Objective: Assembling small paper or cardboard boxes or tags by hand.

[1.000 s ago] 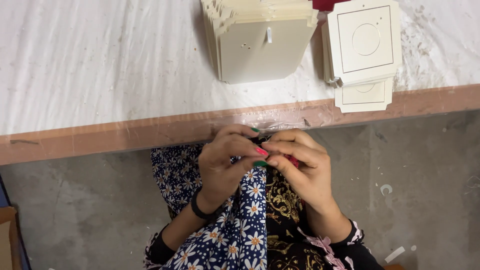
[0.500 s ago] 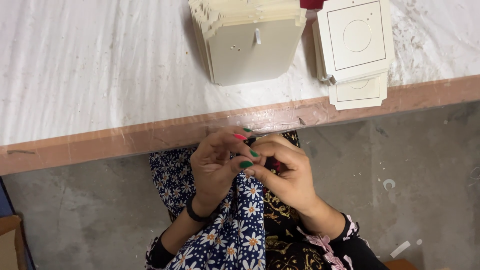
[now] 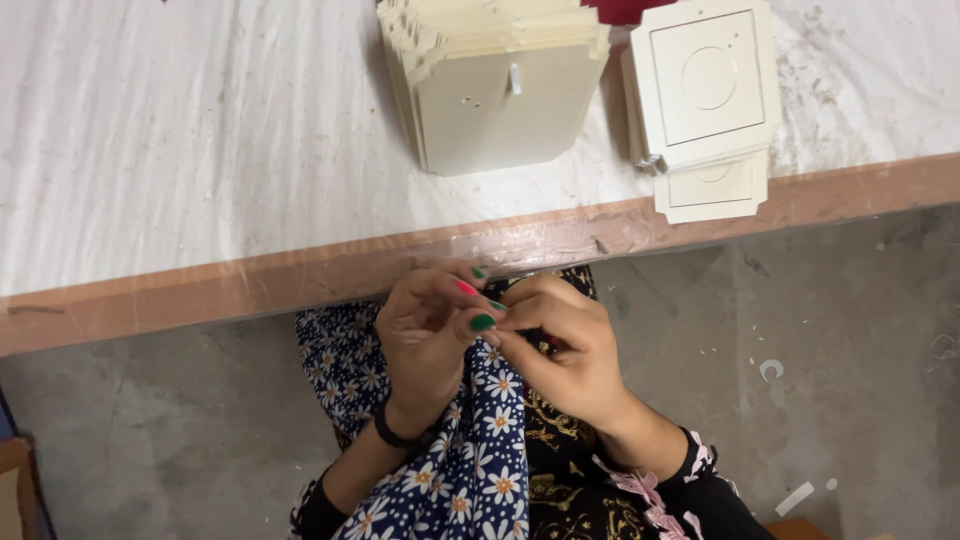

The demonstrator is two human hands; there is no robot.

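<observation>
My left hand and my right hand meet fingertip to fingertip just below the table's front edge, over my lap in blue flowered cloth. Both pinch something very small between them; the fingers hide it and I cannot make out what it is. The nails are painted green and pink. A dark band circles my left wrist. On the table above lies a fanned stack of cream cards, and to its right a smaller pile of cream square cards with an embossed circle.
The white tabletop is scuffed and has a pinkish wooden rim. A red thing shows behind the stacks. Grey concrete floor with small paper scraps lies to the right. A brown box corner sits at lower left.
The hands stay pinched together, with the fingers shifting only slightly. The view has drifted a little, so the card stacks sit slightly further left.
</observation>
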